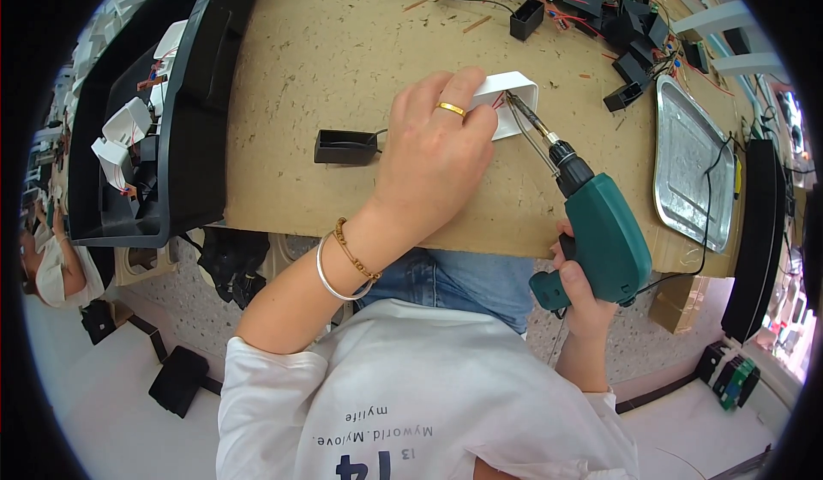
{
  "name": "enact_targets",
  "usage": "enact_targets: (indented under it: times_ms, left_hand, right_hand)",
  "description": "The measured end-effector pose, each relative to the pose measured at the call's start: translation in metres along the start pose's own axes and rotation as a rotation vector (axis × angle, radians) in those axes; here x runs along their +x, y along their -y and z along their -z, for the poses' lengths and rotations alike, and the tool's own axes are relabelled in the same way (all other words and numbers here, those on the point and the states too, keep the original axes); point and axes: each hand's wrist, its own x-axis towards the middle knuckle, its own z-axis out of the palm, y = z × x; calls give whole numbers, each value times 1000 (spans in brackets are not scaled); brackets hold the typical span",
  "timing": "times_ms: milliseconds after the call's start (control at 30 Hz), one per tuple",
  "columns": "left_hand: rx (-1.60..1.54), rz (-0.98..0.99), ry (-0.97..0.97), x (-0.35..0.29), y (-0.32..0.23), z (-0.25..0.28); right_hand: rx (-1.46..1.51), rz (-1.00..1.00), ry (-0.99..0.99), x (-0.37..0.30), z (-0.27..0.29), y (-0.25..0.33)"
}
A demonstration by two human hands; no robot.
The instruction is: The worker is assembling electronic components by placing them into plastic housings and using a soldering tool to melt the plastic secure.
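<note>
My left hand (439, 150), with a gold ring on one finger, grips a white plastic housing (514, 81) over the workbench. A bit of red wire shows inside the housing's open side. In my right hand (581, 287) is a green pistol-shaped soldering gun (609, 236), held by its handle. Its metal tip and a thin feed tube point up and left into the housing; whether the tip touches anything is too small to tell. Just left of my left hand lies a small black plastic box (345, 147), with a dark wire running under that hand.
A large black bin (199, 111) with white housings stands at the left. Black boxes (526, 20), red wires and small circuit boards pile up at the far right. A metal tray (693, 171) lies on the right, with the gun's black cord (705, 240) crossing its edge.
</note>
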Motion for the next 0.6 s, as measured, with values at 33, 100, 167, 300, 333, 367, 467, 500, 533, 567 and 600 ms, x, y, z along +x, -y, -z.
enact_targets:
  times_ms: [33,100,167,300,333,367,467,500,533,567,600]
  left_hand:
    - [3,1,1,0,0,0]
    - [8,0,4,0,0,1]
    - [11,-2,8,0,0,0]
    - [20,2,8,0,0,1]
    - [26,6,21,1,-1,2]
    - [26,6,20,1,-1,2]
    - [25,5,11,0,0,1]
    - [26,2,4,0,0,0]
    - [25,-1,-2,0,0,0]
    - [24,-1,-2,0,0,0]
    - [20,2,3,1,0,1]
  right_hand:
    - [-4,11,1,0,0,0]
    - [-8,21,4,2,-1,0]
    - [-13,30,5,2,-1,0]
    - [-6,42,-20,2,-4,0]
    - [-6,36,-24,2,-4,0]
    - [-7,36,-23,2,-4,0]
    - [-20,56,-31,2,-3,-2]
    - [-30,46,-28,2,-2,-1]
    - [-40,35,-25,2,-1,-1]
    - [-41,35,-25,2,0,-1]
    - [-52,26,-4,2,1,-1]
